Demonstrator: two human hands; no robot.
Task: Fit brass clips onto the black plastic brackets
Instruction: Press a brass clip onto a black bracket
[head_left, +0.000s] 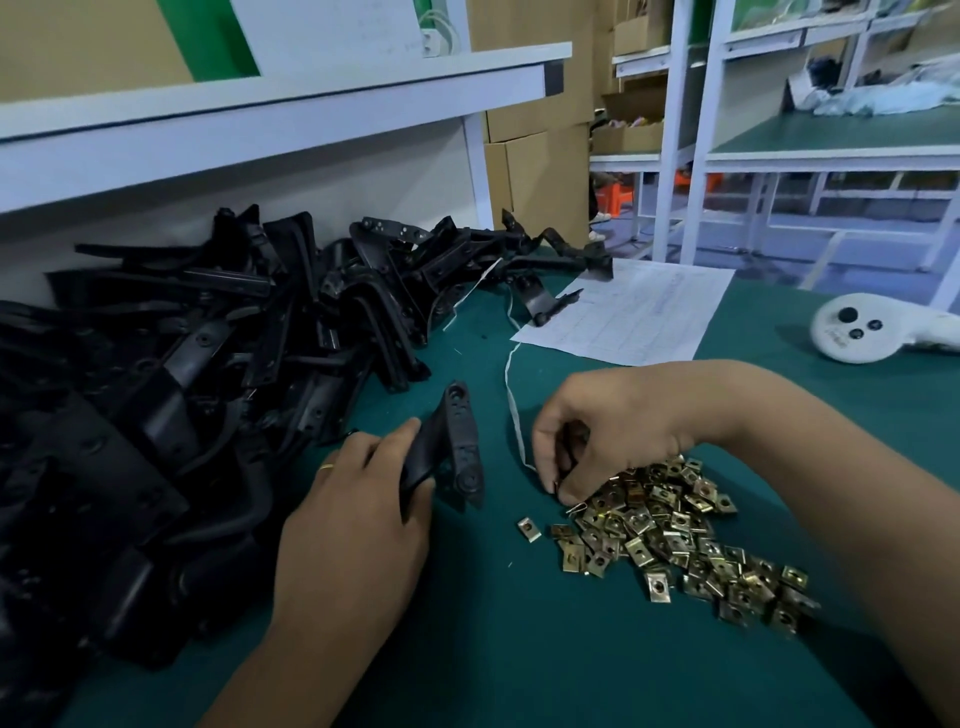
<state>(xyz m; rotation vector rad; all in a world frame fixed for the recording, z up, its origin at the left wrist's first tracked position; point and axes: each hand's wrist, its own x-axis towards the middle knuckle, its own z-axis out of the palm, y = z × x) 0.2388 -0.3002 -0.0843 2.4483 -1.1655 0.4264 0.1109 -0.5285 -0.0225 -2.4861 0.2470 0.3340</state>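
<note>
Brass clips (680, 540) lie in a loose heap on the green table (519, 649), near you and to the right, with one stray clip (529, 530) lying just left of the heap. Your right hand (613, 431) reaches down over the far left edge of that heap, fingers curled and fingertips pinched among the clips; whether a clip is actually caught between them cannot be told. Your left hand (363, 499), with a ring (327, 466) on one finger, grips a single black plastic bracket (452, 447), thumb on top and fingers wrapped under it, holding it tilted just left of the clips. To the far left a large pile of black brackets (208, 353) spreads across the table, reaching back to a white shelf frame (260, 109). A thin white string (514, 410) trails across the cloth between the pile and your right hand. Farther right lie a printed paper sheet (634, 312) and, beyond it at the table's right edge, a white device (857, 330) with dark round buttons.
</note>
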